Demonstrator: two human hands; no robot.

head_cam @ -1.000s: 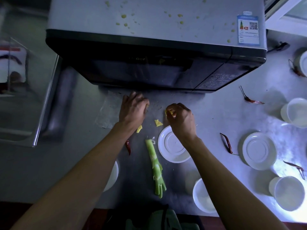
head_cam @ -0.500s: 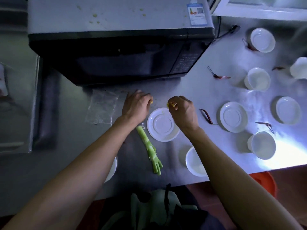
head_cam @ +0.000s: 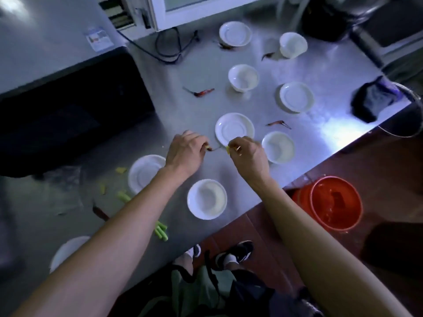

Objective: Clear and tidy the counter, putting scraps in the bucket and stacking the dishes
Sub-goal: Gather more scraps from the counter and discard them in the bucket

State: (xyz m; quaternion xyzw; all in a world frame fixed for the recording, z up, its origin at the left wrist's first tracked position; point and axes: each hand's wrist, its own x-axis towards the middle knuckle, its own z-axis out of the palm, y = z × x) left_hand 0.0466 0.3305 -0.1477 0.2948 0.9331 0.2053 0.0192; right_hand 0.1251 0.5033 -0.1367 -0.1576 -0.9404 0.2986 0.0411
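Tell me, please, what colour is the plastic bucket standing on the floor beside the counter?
The round plastic bucket is orange-red, seen clearly in the head view.

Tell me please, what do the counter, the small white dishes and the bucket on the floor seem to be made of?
The counter looks like brushed stainless steel: grey, with a streaked bright glare near its edge. The white dishes, for example the saucer, seem to be glazed ceramic or porcelain, smooth with a soft sheen, though melamine cannot be excluded. The orange bucket appears to be moulded plastic: uniform saturated colour, thin glossy rim.

Saucers [head_cam: 234,128] and bowls [head_cam: 207,199] are lying scattered across the counter [head_cam: 320,72], a microwave [head_cam: 68,106] sitting at its left and a bucket [head_cam: 335,203] standing on the floor to its right.
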